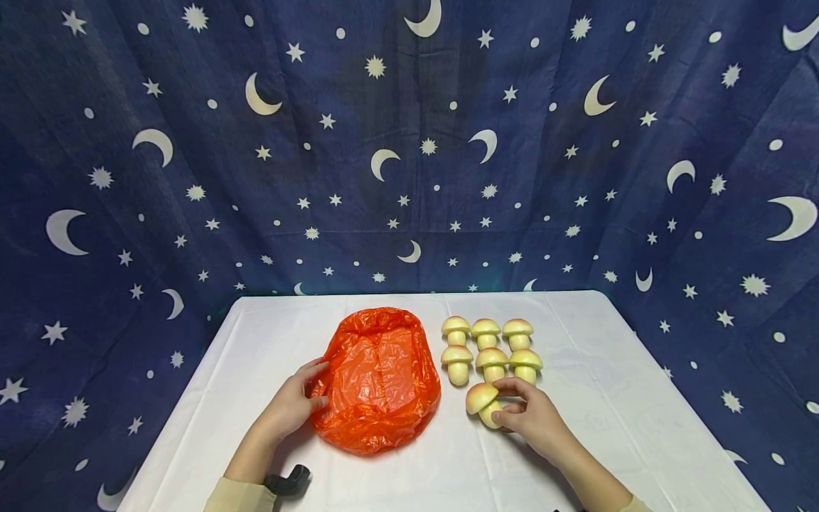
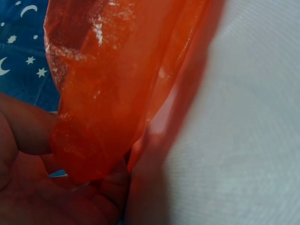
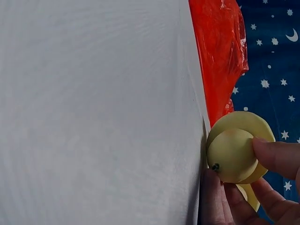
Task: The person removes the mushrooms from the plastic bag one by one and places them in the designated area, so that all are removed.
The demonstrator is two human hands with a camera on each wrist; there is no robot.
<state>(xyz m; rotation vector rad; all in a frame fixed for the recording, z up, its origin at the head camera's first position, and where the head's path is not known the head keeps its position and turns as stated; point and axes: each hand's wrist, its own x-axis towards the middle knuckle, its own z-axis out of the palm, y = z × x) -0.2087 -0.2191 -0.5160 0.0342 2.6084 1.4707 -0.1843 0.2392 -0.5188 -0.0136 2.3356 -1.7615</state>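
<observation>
A red plastic bag lies spread with its mouth wide on the table. At its left side my left hand holds the rim, and the left wrist view shows the bag's edge between thumb and fingers. My right hand grips a toy mushroom by its stem, cap tilted toward the bag. Seen from the right wrist, the stem's round end faces the camera, pinched by thumb and fingers. Just behind that hand stand several more pale-yellow mushrooms in two rows.
The white-covered table has its far edge against a dark blue curtain patterned with moons and stars. A black strap or device sits at my left wrist, close to the table surface.
</observation>
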